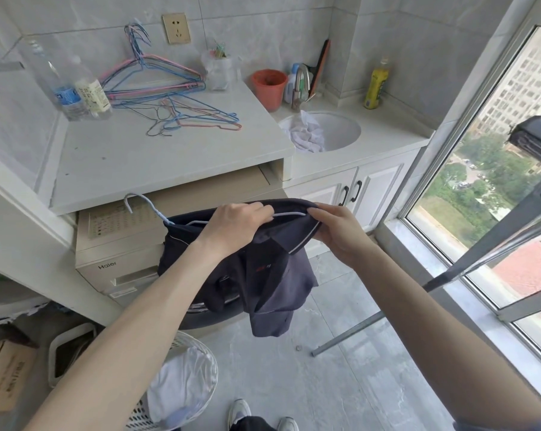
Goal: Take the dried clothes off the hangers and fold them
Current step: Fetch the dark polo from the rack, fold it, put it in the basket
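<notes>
Near the middle, in front of the beige front-loading washing machine (pixel 119 253), you hold a dark navy polo shirt (pixel 272 275) in the air on a pale blue wire hanger (pixel 289 214). Your left hand (pixel 236 223) has its fingers curled over the hanger's top wire and the shirt's shoulder. Your right hand (pixel 337 227), just to its right, pinches the fabric at the hanger's right end. A short bare run of wire shows between the two hands, and the hook sticks out to the left. The shirt's body hangs crumpled below your wrists. On the far white stone counter (pixel 169 150) lies a loose pile of pink and blue wire hangers (pixel 169 98). At the near left stands a white plastic lattice basket (pixel 211 362) with pale cloth in it.
</notes>
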